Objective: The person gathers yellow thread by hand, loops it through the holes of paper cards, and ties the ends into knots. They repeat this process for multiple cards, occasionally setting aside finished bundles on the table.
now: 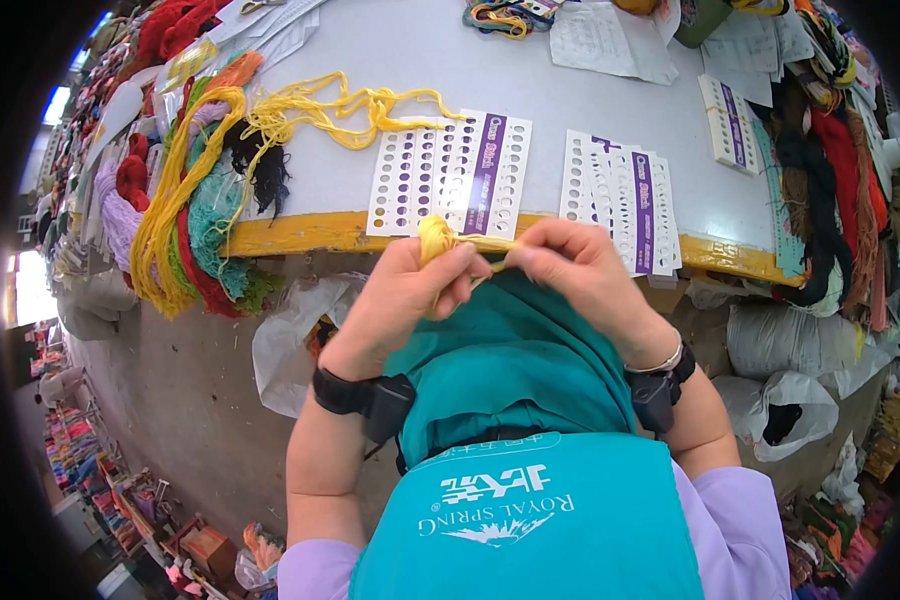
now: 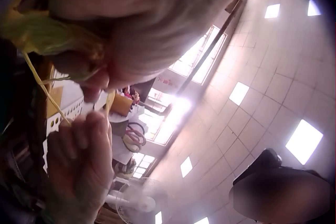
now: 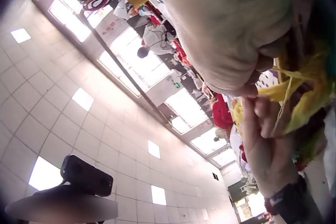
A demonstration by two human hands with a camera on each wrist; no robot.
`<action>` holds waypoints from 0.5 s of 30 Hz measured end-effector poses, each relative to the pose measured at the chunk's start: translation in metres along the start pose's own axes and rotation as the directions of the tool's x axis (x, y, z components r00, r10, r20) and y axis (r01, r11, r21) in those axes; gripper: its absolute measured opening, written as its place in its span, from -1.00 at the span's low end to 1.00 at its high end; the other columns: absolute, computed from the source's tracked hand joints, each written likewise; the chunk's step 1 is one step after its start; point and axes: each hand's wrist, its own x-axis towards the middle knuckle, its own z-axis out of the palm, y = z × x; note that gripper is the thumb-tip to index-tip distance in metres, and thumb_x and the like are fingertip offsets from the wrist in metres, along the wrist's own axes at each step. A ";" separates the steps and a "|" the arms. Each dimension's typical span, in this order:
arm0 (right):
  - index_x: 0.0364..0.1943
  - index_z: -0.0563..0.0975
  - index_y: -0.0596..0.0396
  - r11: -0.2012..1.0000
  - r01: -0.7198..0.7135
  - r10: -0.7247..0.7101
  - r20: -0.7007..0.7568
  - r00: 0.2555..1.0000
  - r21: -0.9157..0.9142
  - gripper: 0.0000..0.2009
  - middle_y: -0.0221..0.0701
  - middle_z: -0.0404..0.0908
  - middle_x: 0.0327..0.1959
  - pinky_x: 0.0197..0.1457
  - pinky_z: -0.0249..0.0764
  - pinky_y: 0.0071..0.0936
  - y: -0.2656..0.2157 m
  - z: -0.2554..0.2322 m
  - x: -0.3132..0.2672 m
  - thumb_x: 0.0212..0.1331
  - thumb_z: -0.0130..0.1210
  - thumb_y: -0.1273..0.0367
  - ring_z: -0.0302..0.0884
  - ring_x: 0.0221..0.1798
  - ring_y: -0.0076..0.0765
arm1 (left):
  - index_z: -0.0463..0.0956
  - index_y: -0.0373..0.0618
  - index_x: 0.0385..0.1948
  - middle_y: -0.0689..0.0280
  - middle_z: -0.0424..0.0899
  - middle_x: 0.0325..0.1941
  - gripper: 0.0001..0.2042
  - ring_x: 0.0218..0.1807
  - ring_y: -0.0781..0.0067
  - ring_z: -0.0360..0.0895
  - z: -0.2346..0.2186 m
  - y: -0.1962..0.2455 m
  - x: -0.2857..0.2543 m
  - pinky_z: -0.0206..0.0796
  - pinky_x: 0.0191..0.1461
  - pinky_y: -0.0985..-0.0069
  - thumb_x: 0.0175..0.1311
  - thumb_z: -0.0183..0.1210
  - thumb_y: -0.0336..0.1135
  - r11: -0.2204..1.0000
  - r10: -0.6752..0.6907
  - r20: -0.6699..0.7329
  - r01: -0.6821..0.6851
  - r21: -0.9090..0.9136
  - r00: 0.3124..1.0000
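A small bundle of yellow thread point(image 1: 436, 238) is gripped in my left hand point(image 1: 415, 272), its looped top standing up past the thumb. My right hand point(image 1: 582, 268) pinches strands of the same thread, drawn across between both hands above my lap, close to the table edge. In the left wrist view the yellow thread point(image 2: 52, 35) shows blurred under my left hand point(image 2: 152, 29), with a strand running down to the right hand point(image 2: 84, 155). From the right wrist, the yellow thread point(image 3: 310, 98) hangs in loops by the left fingers point(image 3: 262, 121).
White cards with punched holes and purple bands point(image 1: 450, 175) lie at the table's yellow edge point(image 1: 300, 235), with a second stack point(image 1: 625, 200) to the right. Loose yellow strands point(image 1: 340, 110) trail over the tabletop. Skeins in many colours point(image 1: 205, 190) hang off the left corner.
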 end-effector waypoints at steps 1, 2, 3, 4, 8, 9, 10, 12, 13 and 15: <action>-0.31 0.62 0.20 0.998 0.040 -0.038 -0.035 0.999 0.041 -0.85 -0.50 0.62 -0.36 -0.11 0.44 -0.65 -0.003 -0.003 0.002 0.33 0.15 0.39 0.49 -0.17 -0.73 | 0.56 -0.22 -0.30 0.46 0.46 -0.59 -0.71 -0.60 0.75 0.34 -0.009 0.003 -0.005 0.11 -0.55 0.74 0.52 0.02 -0.18 0.998 -0.029 0.062 0.033 -0.055 0.998; -0.29 0.60 0.19 0.988 0.117 -0.110 -0.077 0.991 0.102 -0.84 -0.43 0.66 -0.24 0.09 0.46 -0.58 -0.004 -0.009 0.005 0.37 0.09 0.38 0.53 -0.01 -0.58 | 0.52 -0.16 -0.34 0.47 0.40 -0.63 -0.66 -0.58 0.69 0.37 -0.025 0.000 -0.007 0.17 -0.51 0.74 0.55 -0.04 -0.09 0.939 0.030 0.208 0.043 -0.340 0.978; -0.28 0.60 0.18 0.945 0.168 -0.133 -0.141 0.981 0.280 -0.83 -0.40 0.66 -0.22 0.11 0.46 -0.57 -0.009 -0.011 0.010 0.38 0.06 0.37 0.54 0.01 -0.53 | 0.52 -0.16 -0.34 0.47 0.40 -0.63 -0.66 -0.57 0.68 0.37 -0.035 0.000 -0.009 0.20 -0.48 0.74 0.56 -0.06 -0.11 0.849 0.117 0.179 -0.004 -0.529 0.977; -0.28 0.59 0.18 0.868 0.225 -0.144 -0.209 0.967 0.443 -0.82 -0.37 0.66 -0.19 0.12 0.47 -0.56 -0.017 -0.014 0.015 0.39 0.04 0.37 0.55 0.03 -0.49 | 0.52 -0.16 -0.34 0.47 0.39 -0.63 -0.66 -0.56 0.67 0.37 -0.042 0.001 -0.010 0.23 -0.46 0.75 0.56 -0.07 -0.12 0.720 0.195 0.136 -0.048 -0.692 0.971; -0.31 0.54 0.14 0.568 0.284 -0.075 -0.294 0.953 0.773 -0.82 -0.43 0.55 -0.36 -0.11 0.43 -0.62 -0.044 -0.046 0.027 0.40 -0.02 0.36 0.50 -0.18 -0.49 | 0.50 -0.12 -0.31 0.48 0.29 -0.65 -0.69 -0.57 0.64 0.30 -0.031 0.026 -0.018 0.23 -0.44 0.74 0.58 -0.11 -0.15 0.472 0.016 -0.611 -0.544 -0.693 0.792; -0.33 0.53 0.13 0.529 0.268 -0.089 -0.261 0.961 0.805 -0.82 -0.46 0.49 -0.43 -0.21 0.39 -0.64 -0.047 -0.060 0.031 0.40 -0.02 0.36 0.45 -0.27 -0.52 | 0.48 -0.12 -0.30 0.48 0.27 -0.66 -0.69 -0.58 0.65 0.27 -0.040 0.025 -0.022 0.21 -0.45 0.73 0.58 -0.12 -0.15 0.383 0.029 -0.577 -0.542 -0.748 0.816; -0.35 0.51 0.12 0.545 0.234 -0.155 -0.177 0.972 0.805 -0.83 -0.51 0.40 -0.50 -0.32 0.32 -0.67 -0.043 -0.085 0.034 0.40 -0.01 0.37 0.37 -0.36 -0.57 | 0.47 -0.11 -0.30 0.49 0.26 -0.66 -0.69 -0.59 0.65 0.24 -0.059 0.023 -0.030 0.18 -0.47 0.72 0.59 -0.13 -0.14 0.291 0.046 -0.542 -0.530 -0.796 0.839; -0.38 0.48 0.10 0.636 0.246 -0.163 -0.185 0.969 0.732 -0.83 -0.59 0.20 -0.60 -0.51 0.10 -0.67 -0.050 -0.119 0.033 0.39 0.01 0.37 0.13 -0.52 -0.65 | 0.43 -0.10 -0.31 0.50 0.20 -0.68 -0.70 -0.62 0.66 0.17 -0.102 0.013 -0.049 0.11 -0.52 0.69 0.59 -0.16 -0.14 0.284 0.129 -0.458 -0.476 -0.833 0.879; -0.40 0.47 0.09 0.705 0.278 -0.114 -0.282 0.953 0.653 -0.83 -0.62 0.09 -0.62 -0.59 -0.05 -0.65 -0.060 -0.130 0.031 0.38 0.02 0.36 -0.02 -0.59 -0.67 | 0.41 -0.09 -0.32 0.50 0.17 -0.68 -0.70 -0.64 0.66 0.12 -0.125 0.004 -0.061 0.06 -0.55 0.68 0.60 -0.17 -0.14 0.370 0.188 -0.402 -0.444 -0.816 0.896; -0.38 0.47 0.09 0.767 0.336 -0.145 -0.362 0.921 0.546 -0.84 -0.65 0.12 -0.64 -0.64 -0.10 -0.69 -0.068 -0.168 0.026 0.38 0.05 0.37 -0.04 -0.64 -0.72 | 0.39 -0.07 -0.34 0.51 0.13 -0.70 -0.69 -0.68 0.67 0.03 -0.169 -0.012 -0.084 -0.03 -0.61 0.67 0.60 -0.19 -0.14 0.520 0.217 -0.397 -0.450 -0.726 0.892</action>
